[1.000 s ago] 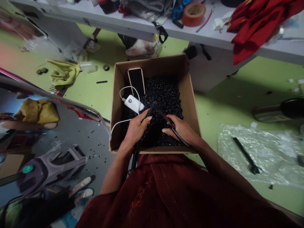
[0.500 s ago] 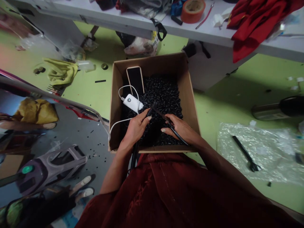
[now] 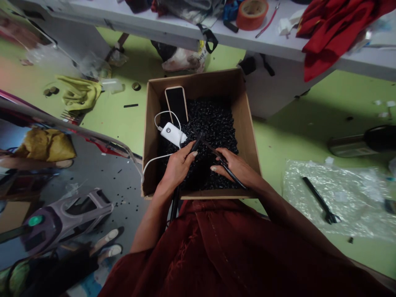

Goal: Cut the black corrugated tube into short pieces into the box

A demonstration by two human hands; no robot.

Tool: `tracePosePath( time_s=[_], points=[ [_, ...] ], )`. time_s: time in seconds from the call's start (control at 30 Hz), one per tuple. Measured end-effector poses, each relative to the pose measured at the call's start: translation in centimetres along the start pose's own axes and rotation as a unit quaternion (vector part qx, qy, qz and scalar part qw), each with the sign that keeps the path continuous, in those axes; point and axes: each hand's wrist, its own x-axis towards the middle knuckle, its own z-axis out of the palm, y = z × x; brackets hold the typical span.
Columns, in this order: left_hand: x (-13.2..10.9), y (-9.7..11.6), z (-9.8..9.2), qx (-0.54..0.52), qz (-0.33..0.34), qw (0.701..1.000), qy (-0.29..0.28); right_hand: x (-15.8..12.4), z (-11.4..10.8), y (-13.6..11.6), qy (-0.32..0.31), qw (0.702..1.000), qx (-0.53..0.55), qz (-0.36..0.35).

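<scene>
Over a cardboard box (image 3: 253, 144), both my hands work close together. My left hand (image 3: 177, 167) is closed around a long black strip (image 3: 196, 144); its ridged end sticks up past the fingers, and a black length shows below the wrist. In my right hand (image 3: 233, 165), held between thumb and fingers, is a thin dark blade-like tool (image 3: 230, 172) whose tip comes near the strip's end. Whether the two touch I cannot tell. Many small shiny black pieces (image 3: 213, 117) fill the box under my hands.
Inside the box lie a phone (image 3: 176, 103) and a white power bank (image 3: 171, 133) with a white cable. A white table (image 3: 278, 45) with orange tape (image 3: 252, 14) and red cloth (image 3: 334, 37) runs ahead. At right, a black piece (image 3: 320, 200) rests on clear plastic (image 3: 355, 198). Purple plastic equipment (image 3: 68, 218) stands left.
</scene>
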Motion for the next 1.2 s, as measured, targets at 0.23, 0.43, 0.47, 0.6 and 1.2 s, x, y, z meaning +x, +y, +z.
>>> tracePosePath(
  time_s=[0.23, 0.43, 0.47, 0.6, 1.2],
  points=[
    [0.1, -0.4, 0.1, 0.043, 0.024, 0.998, -0.025, 0.1, 0.0, 0.1, -0.01, 1.0, -0.003, -0.004],
    [0.1, -0.9, 0.3, 0.092, 0.051, 0.994, -0.03, -0.1, 0.0, 0.2, -0.006, 1.0, -0.015, -0.003],
    [0.1, -1.0, 0.3, 0.099, 0.048, 0.994, -0.03, -0.1, 0.0, 0.3, -0.006, 1.0, -0.02, -0.005],
    [0.1, -1.0, 0.3, 0.119, 0.051, 0.991, -0.035, 0.0, 0.2, 0.9, -0.011, 0.998, -0.051, -0.021],
    [0.1, -0.4, 0.4, 0.145, 0.053, 0.986, -0.063, -0.1, 0.6, 1.6, -0.025, 0.991, -0.128, -0.005]
  ],
)
